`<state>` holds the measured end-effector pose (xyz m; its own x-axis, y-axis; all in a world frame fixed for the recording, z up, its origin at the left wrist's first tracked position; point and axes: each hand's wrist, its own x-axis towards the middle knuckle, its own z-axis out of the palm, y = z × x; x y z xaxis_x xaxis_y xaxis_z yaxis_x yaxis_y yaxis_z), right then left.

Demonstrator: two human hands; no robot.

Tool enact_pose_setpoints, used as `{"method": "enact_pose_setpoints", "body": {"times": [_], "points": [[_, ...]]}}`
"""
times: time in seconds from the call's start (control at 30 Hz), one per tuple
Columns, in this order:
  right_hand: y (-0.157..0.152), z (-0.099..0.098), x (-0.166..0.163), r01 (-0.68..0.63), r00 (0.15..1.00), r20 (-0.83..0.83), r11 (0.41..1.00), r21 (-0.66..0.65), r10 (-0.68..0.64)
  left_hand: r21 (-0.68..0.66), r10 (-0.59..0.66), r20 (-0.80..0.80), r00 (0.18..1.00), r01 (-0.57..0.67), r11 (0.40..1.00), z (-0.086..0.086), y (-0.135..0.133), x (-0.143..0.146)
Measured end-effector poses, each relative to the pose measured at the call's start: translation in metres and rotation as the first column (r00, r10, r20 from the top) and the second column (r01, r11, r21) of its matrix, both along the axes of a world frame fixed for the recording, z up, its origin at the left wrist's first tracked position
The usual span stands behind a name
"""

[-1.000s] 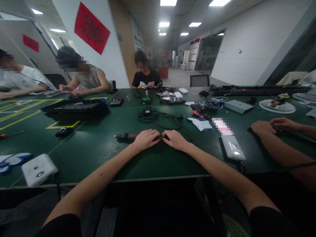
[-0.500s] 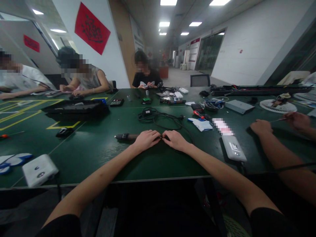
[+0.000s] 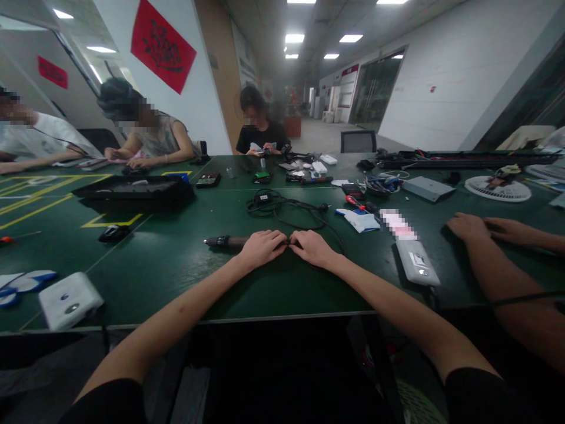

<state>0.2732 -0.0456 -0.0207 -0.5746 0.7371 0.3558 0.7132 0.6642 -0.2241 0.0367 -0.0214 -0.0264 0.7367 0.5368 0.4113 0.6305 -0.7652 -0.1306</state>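
Note:
My left hand (image 3: 260, 247) is closed over the handle of a dark rod-shaped tool (image 3: 223, 241) that lies on the green table (image 3: 176, 259), its metal tip pointing left. My right hand (image 3: 312, 247) is closed right beside it, fingertips meeting the left hand's over the tool's cord end. What sits between the fingers is hidden. A black cable (image 3: 286, 209) coils on the table just beyond both hands and runs toward them.
A white device (image 3: 417, 262) lies right of my hands, another white box (image 3: 66, 300) at the near left edge. A co-worker's arms (image 3: 485, 235) rest at the right. A black tray (image 3: 132, 191), a black mouse (image 3: 113, 233), tools and several seated people are farther back.
My hands have stayed put on the tool. The co-worker at the right raised one hand with a thin tool, then brought it back down beside the other.

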Motion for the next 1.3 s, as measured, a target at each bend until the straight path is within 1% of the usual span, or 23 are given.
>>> {"method": "enact_pose_setpoints", "body": {"times": [0.13,0.27,0.43,0.67,0.73,0.9,1.07,1.2,1.3], "points": [[-0.0002,0.0011,0.0001,0.009,1.0,0.003,1.0,0.003,-0.009,-0.007,-0.051,-0.018,0.999,0.051,0.999,0.0011,0.0005,0.0002],[-0.0008,0.0008,-0.0002,0.011,1.0,0.004,1.0,0.003,-0.011,-0.016,-0.009,0.001,1.0,0.009,1.0,0.0032,-0.0011,0.0003],[-0.0008,0.0004,-0.0003,-0.003,1.0,-0.009,1.0,-0.003,0.003,-0.027,-0.074,-0.01,0.997,0.074,0.997,0.0022,-0.0007,-0.0013],[-0.0011,0.0009,0.0001,0.003,1.0,-0.008,1.0,0.002,-0.003,-0.01,0.016,-0.018,1.0,-0.016,1.0,0.0007,0.0004,0.0016],[-0.0012,0.0012,0.0003,0.0,1.0,-0.005,1.0,0.006,0.0,-0.015,0.008,-0.008,1.0,-0.008,1.0,0.0022,-0.0006,0.0018],[-0.0013,0.0012,0.0004,0.002,1.0,-0.009,1.0,-0.007,-0.002,-0.033,-0.074,-0.004,0.997,0.073,0.997,0.004,-0.0013,-0.0007],[-0.0008,-0.0011,0.0001,0.003,1.0,-0.011,1.0,0.0,-0.003,-0.038,-0.028,0.003,1.0,0.028,0.999,0.0034,0.0003,-0.0012],[-0.0003,-0.0014,-0.0002,0.011,1.0,-0.006,1.0,0.0,-0.011,-0.044,-0.06,-0.001,0.998,0.06,0.997,0.0045,-0.0005,-0.0003],[-0.0004,-0.0002,0.0,0.006,1.0,-0.002,1.0,0.002,-0.006,-0.045,-0.041,-0.005,0.999,0.041,0.998,0.0047,-0.0004,0.0004]]}}
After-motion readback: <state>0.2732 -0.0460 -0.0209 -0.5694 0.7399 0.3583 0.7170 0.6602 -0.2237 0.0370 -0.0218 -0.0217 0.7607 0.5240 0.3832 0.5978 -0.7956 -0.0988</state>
